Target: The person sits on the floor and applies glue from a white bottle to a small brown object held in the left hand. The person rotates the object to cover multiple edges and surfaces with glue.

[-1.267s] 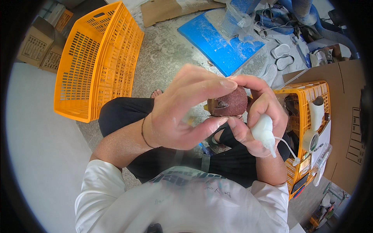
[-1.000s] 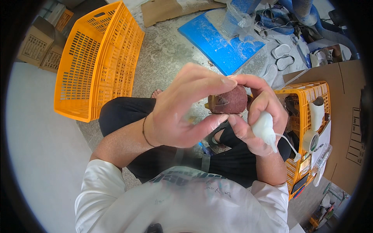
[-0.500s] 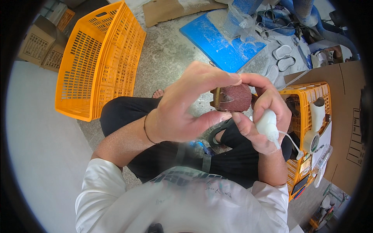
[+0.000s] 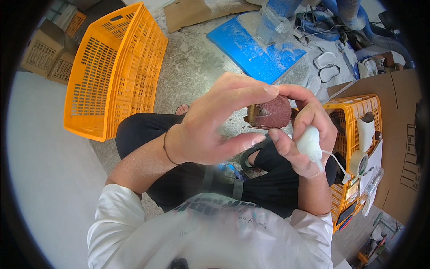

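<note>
My right hand (image 4: 309, 130) grips a sanding drum (image 4: 274, 113), a short cylinder wrapped in dark red sandpaper, between thumb and forefinger. A pointed, torn-looking edge of the paper faces left, beside a brownish end. Tucked in that same palm is a white squeeze bottle (image 4: 309, 142), its nozzle aimed down and its small cap hanging on a strap. My left hand (image 4: 215, 119) is open around the drum's left side, thumb and forefinger spread. Its thumb stands clear of the drum, while its forefinger tip lies at or just over the top edge; whether it touches, I cannot tell.
Stacked orange crates (image 4: 116, 71) stand at left. Another orange crate (image 4: 358, 103) at right carries a tape roll (image 4: 358, 163), a clear bottle (image 4: 372, 181) and a phone (image 4: 346, 213). Ahead lie a dusty blue board (image 4: 255, 47) and sandals (image 4: 329, 67). Cardboard (image 4: 394, 148) rises far right.
My left thumb has come away from the drum's lower edge, opening the hand. The drum has turned slightly in my right hand, which still holds it and the bottle.
</note>
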The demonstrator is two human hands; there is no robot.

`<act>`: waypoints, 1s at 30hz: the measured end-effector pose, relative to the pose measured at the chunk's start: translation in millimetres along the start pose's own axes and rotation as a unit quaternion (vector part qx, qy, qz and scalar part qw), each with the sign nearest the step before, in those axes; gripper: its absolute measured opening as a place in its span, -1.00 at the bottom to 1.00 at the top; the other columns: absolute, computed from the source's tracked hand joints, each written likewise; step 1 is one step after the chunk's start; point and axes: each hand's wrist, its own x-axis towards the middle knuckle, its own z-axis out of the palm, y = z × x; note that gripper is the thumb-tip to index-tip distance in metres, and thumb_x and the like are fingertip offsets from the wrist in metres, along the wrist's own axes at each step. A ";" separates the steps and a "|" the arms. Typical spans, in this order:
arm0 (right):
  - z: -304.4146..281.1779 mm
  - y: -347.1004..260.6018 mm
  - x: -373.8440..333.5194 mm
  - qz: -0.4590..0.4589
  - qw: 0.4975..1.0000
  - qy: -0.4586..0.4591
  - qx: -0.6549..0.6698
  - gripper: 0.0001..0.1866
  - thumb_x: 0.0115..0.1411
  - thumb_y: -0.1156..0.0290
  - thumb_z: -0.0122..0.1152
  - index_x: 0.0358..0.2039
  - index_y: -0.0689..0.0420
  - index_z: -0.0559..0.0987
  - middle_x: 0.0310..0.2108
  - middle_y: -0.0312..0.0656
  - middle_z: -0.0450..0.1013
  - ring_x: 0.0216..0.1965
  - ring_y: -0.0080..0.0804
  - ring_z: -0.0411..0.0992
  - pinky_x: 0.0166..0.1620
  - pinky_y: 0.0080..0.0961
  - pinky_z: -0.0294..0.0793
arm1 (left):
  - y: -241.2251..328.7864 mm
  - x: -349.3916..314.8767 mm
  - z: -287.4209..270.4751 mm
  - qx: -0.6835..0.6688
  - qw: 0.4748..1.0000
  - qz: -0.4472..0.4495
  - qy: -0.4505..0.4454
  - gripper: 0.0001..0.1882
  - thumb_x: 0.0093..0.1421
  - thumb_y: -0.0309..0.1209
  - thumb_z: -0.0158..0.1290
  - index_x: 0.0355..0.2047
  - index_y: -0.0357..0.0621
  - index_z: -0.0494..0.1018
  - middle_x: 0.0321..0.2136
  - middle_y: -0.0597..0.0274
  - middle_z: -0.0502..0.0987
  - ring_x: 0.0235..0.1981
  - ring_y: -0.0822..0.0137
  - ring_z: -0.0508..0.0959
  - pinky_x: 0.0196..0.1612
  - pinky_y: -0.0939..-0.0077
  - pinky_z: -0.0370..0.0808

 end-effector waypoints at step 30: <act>-2.8 3.0 0.2 0.015 1.000 -0.012 0.005 -0.60 -0.09 0.54 0.50 -0.55 0.07 0.32 0.01 0.10 0.55 -0.07 -0.25 0.55 -0.04 -0.40 0.52 | 2.4 -2.0 1.8 -0.114 0.992 -0.054 0.019 -0.34 0.14 -0.71 0.07 0.27 -0.29 0.22 0.14 -0.16 0.39 0.17 0.06 0.47 0.24 0.10 0.47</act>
